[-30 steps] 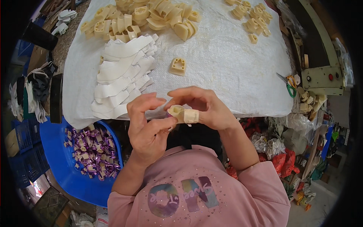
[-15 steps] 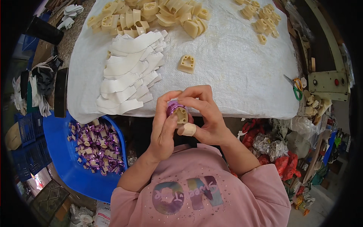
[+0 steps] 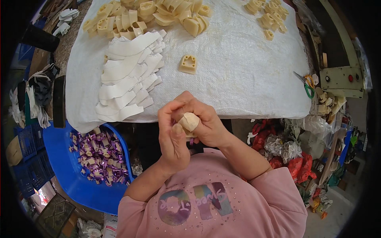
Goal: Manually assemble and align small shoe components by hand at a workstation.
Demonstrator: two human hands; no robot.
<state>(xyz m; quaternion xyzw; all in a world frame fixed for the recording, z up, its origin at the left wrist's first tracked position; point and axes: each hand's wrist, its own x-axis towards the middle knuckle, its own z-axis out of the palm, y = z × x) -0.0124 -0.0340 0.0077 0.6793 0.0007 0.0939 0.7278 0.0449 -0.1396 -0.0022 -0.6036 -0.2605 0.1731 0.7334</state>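
Both my hands are closed around a cream plastic shoe heel with shiny purple covering, held over the near edge of the table. Only its lower part and a bit of purple show; fingers hide the rest. My left hand grips it from the left, thumb pressed on its near side. My right hand wraps the other side, its thumb covered by a beige tape wrap. Beyond the hands, a single bare cream heel lies on the white woven sheet.
White curved cut pieces lie overlapped at left. Bare cream heels are heaped at the back, with a smaller group back right. Green-handled scissors lie at the right edge. A blue basin holds purple pieces.
My right hand has turned and closed over the heel, its taped thumb moving up across it. The heel's holed face, visible before, is now mostly hidden. The whole view has shifted slightly.
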